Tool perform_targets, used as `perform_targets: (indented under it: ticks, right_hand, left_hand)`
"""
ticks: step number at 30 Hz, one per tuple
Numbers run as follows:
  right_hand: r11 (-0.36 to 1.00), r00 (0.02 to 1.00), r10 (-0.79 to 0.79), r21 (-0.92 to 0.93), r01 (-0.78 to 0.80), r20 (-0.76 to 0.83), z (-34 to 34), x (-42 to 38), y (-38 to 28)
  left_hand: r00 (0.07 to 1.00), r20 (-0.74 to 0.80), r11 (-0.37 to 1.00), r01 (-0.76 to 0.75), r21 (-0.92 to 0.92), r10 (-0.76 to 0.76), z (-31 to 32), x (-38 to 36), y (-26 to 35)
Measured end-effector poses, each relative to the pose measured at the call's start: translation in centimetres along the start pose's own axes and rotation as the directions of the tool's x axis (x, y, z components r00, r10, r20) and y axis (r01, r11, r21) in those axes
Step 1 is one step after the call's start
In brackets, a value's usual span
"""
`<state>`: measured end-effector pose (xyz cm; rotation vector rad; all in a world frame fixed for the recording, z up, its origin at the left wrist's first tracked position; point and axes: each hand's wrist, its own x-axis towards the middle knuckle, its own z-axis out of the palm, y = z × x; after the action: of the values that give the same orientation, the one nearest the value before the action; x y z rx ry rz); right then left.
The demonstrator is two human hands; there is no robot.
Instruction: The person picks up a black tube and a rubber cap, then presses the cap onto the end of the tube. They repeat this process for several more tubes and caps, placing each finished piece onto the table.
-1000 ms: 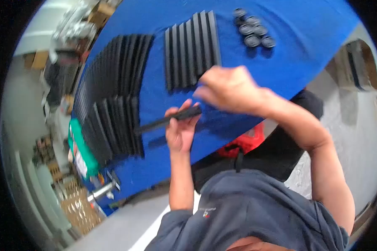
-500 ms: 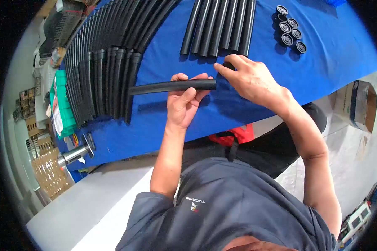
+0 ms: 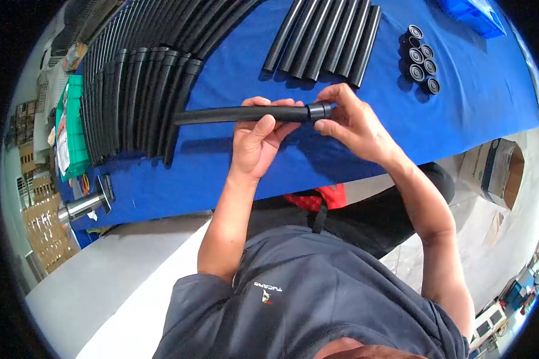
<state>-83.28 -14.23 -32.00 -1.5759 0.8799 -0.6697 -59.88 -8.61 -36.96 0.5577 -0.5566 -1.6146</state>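
L fingers [image 3: 263, 126] hold blk tube [image 3: 212, 115], R fingers [image 3: 335, 93] on end cap [image 3: 319, 112], over blue cloth [image 3: 153, 191].

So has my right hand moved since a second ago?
Yes. Judged against the loose black tubes, your right hand has shifted toward you: it overlapped some of their near ends, and now sits clear of them, at the black end cap.

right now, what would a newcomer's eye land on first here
Probably, at centre, the left hand holding a black tube while the right hand grips the cap at its end. Next, the packed tubes at left and the loose caps at upper right, dark against the blue cloth.
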Motion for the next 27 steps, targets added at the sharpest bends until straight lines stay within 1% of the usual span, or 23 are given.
perform_targets:
  ticks: [3, 4, 7, 10, 11, 13, 15, 16, 18, 22, 25, 27]
  right_hand:
    - [0.987, 1.000, 0.000, 0.163, 0.000, 0.005, 1.4, 0.1, 1.3]
    - [0.987, 0.998, 0.026, 0.159, -0.035, 0.058, 1.3, 0.1, 1.4]
    - [0.970, 0.997, 0.054, 0.232, -0.067, 0.063, 1.4, 0.0, 1.8]
    - [0.981, 0.999, 0.044, 0.187, -0.048, 0.024, 1.5, -0.2, 2.0]
    - [0.998, 1.000, -0.015, 0.068, 0.015, -0.002, 1.5, -0.3, 1.6]
    - [0.975, 0.990, -0.140, -0.176, 0.132, -0.031, 1.3, -0.3, 0.4]
    - [0.950, 0.982, -0.189, -0.255, 0.181, -0.005, 1.1, -0.2, -0.2]
    - [0.934, 0.977, -0.212, -0.293, 0.205, 0.008, 1.0, -0.2, -0.3]
    - [0.927, 0.973, -0.231, -0.301, 0.223, 0.011, 0.9, -0.1, -0.4]
    - [0.942, 0.973, -0.229, -0.260, 0.214, -0.031, 1.5, -0.1, -0.5]
    - [0.939, 0.977, -0.213, -0.278, 0.204, -0.004, 1.4, 0.0, -0.9]
    - [0.915, 0.955, -0.297, -0.289, 0.282, -0.009, 1.5, 0.1, -0.7]
  left_hand:
    - [1.000, -0.013, 1.000, 0.000, -0.007, 0.000, 0.3, 0.0, 0.1]
    - [1.000, -0.023, 1.000, 0.007, -0.016, -0.007, 0.2, -0.1, 0.1]
    - [0.999, -0.039, 0.999, 0.019, -0.028, -0.020, 0.3, -0.2, 0.3]
    - [0.999, -0.039, 1.000, 0.007, -0.011, -0.007, 0.6, -0.1, 0.1]
    - [0.999, -0.035, 1.000, 0.001, -0.005, -0.001, 0.6, -0.2, 0.1]
    - [1.000, -0.030, 1.000, -0.001, -0.010, 0.000, 0.5, -0.2, 0.0]
    - [1.000, -0.028, 0.999, 0.012, -0.031, -0.012, 0.3, -0.3, -0.1]
    - [0.999, -0.034, 1.000, 0.001, -0.008, -0.001, 0.3, -0.4, -0.1]
    - [0.999, -0.040, 0.999, -0.019, 0.039, 0.020, 0.7, -0.3, -0.2]
    - [0.998, -0.057, 0.999, -0.029, 0.017, 0.030, 0.8, -0.3, -0.4]
    - [0.998, -0.066, 1.000, -0.021, 0.001, 0.021, 0.8, -0.5, -0.4]
    - [0.998, -0.057, 1.000, -0.004, -0.018, 0.003, 0.6, -0.4, -0.3]
